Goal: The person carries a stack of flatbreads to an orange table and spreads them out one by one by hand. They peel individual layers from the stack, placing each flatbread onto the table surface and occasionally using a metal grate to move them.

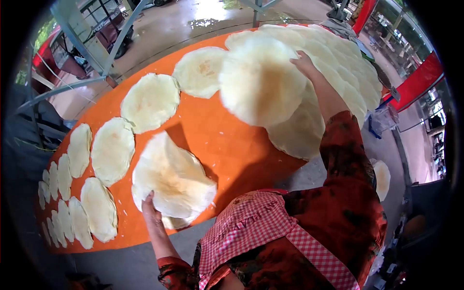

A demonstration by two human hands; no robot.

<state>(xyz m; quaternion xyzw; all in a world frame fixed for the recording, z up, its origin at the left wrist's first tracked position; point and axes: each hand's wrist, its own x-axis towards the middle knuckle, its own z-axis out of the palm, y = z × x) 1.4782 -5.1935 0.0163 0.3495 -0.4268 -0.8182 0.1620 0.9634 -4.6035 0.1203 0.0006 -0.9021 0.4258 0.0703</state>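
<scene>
My right hand [304, 64] pinches the far right edge of a large round flatbread [246, 77], raised over the table with a browned, blurred patch near its middle. Close to the table's near edge, my left hand [150, 209] grips another flatbread [166, 174] by its near left rim, thumb on top. That one is bent, with part of its far side folded up, and it casts a shadow on the orange surface. Below it, a further flatbread [178, 222] peeks out, mostly hidden.
An orange tabletop [232, 135] carries small stacks of flatbreads [113, 151] along its left and far sides. Many overlapping flatbreads [338, 67] cover the right end. A blue metal frame [79, 43] stands beyond the table, and a clear plastic bag [384, 118] hangs at the right.
</scene>
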